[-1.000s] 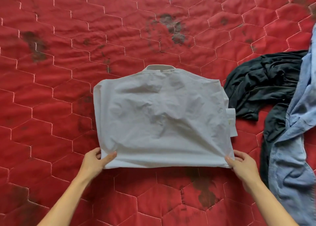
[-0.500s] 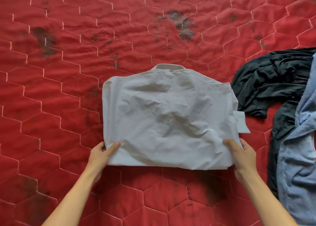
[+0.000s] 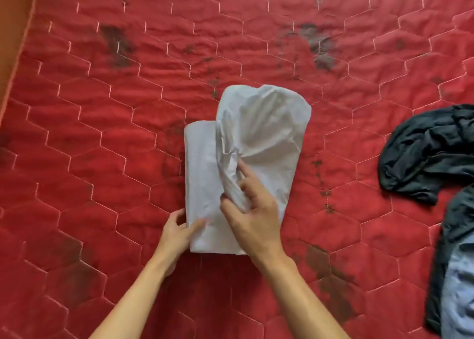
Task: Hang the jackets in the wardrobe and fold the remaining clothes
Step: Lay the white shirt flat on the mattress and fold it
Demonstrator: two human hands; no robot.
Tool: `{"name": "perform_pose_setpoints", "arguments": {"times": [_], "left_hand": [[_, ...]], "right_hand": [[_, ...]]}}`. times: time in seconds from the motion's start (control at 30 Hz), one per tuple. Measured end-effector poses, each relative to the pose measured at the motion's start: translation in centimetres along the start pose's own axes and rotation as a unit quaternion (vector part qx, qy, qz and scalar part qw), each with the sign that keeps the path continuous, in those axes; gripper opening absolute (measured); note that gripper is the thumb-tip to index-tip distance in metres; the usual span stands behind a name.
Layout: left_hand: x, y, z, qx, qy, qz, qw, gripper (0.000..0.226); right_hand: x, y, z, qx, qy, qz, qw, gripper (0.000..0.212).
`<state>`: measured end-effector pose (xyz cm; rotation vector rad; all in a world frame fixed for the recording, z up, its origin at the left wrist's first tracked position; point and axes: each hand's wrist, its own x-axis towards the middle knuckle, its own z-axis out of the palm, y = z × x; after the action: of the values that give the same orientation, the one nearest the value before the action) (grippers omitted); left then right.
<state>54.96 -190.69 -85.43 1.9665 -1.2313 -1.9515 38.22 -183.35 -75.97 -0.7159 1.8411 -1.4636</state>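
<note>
A white shirt (image 3: 269, 133) lies part-folded on the red quilted mattress (image 3: 102, 133), near the middle of the view. Its right half is lifted and carried over the left half, billowing above it. My right hand (image 3: 252, 210) grips a bunch of that lifted cloth between thumb and fingers. My left hand (image 3: 177, 232) pinches the shirt's near left corner, thumb on top, and holds it against the mattress. The shirt's collar is hidden under the fold.
A dark grey garment (image 3: 425, 153) lies crumpled at the right edge. Beside it, at the lower right, is a light blue garment (image 3: 459, 295). The mattress's left edge (image 3: 23, 43) runs along an orange-brown surface at the upper left.
The shirt lay flat and wide, one hand at each near corner. My right hand has since swung its side leftwards over the shirt. The left hand kept its corner.
</note>
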Motion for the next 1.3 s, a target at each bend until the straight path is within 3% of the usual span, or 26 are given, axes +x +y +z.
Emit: {"name": "perform_pose_setpoints", "arguments": {"times": [0.07, 0.13, 0.23, 0.33, 0.43, 0.5, 0.57, 0.63, 0.8, 0.97, 1.03, 1.17, 1.23, 1.3], "left_hand": [[-0.2, 0.4, -0.2, -0.037, 0.005, -0.001, 0.999, 0.050], [-0.6, 1.0, -0.2, -0.062, -0.005, -0.014, 0.998, 0.036], [-0.2, 0.9, -1.0, -0.079, -0.028, -0.038, 0.996, 0.068], [0.1, 0.7, -1.4, -0.021, -0.002, -0.006, 1.000, 0.071], [0.0, 1.0, -1.0, 0.054, 0.094, 0.077, 0.991, 0.036], [0.0, 1.3, -0.9, 0.131, 0.142, 0.124, 0.973, 0.019], [-0.3, 1.8, -0.9, 0.172, 0.163, 0.145, 0.961, 0.017], [-0.2, 2.9, -0.8, 0.146, 0.157, 0.162, 0.963, 0.024], [2.0, 6.4, -0.3, 0.163, 0.138, 0.165, 0.963, 0.034], [2.3, 9.3, 2.1, 0.243, 0.062, 0.137, 0.958, 0.018], [1.3, 10.7, 3.0, 0.226, 0.046, 0.136, 0.963, 0.012], [-2.5, 13.1, 6.0, 0.052, -0.069, 0.119, 0.989, 0.042], [-4.4, 13.6, 7.6, -0.029, -0.135, 0.090, 0.986, 0.042], [-4.8, 13.5, 7.6, -0.088, -0.140, 0.076, 0.983, 0.034]], "right_hand": [[-0.2, 2.2, 2.5, -0.062, -0.092, -0.022, 0.994, 0.016], [-0.9, 4.4, 3.9, -0.115, -0.204, 0.013, 0.972, 0.028], [-2.6, 6.9, 3.4, -0.166, -0.268, 0.085, 0.945, 0.041], [-3.5, 8.6, 1.0, -0.218, -0.192, 0.077, 0.954, 0.031], [-3.4, 10.0, -1.4, -0.318, -0.038, 0.088, 0.943, 0.030], [-3.0, 10.3, -2.5, -0.359, 0.042, 0.126, 0.924, 0.042], [-2.6, 10.4, -3.1, -0.318, 0.040, 0.195, 0.927, 0.057], [-2.2, 10.7, -3.5, -0.246, 0.025, 0.252, 0.936, 0.065], [-1.8, 11.3, -4.0, -0.212, 0.030, 0.281, 0.936, 0.062], [-2.1, 11.7, -4.9, -0.187, 0.030, 0.299, 0.935, 0.067], [-2.1, 11.8, -5.2, -0.163, 0.037, 0.314, 0.935, 0.068], [-1.9, 11.7, -5.9, -0.088, 0.069, 0.337, 0.935, 0.047], [-1.9, 12.2, -6.1, -0.061, 0.088, 0.344, 0.933, 0.048], [-1.7, 12.3, -6.3, -0.030, 0.090, 0.352, 0.931, 0.047]]}}
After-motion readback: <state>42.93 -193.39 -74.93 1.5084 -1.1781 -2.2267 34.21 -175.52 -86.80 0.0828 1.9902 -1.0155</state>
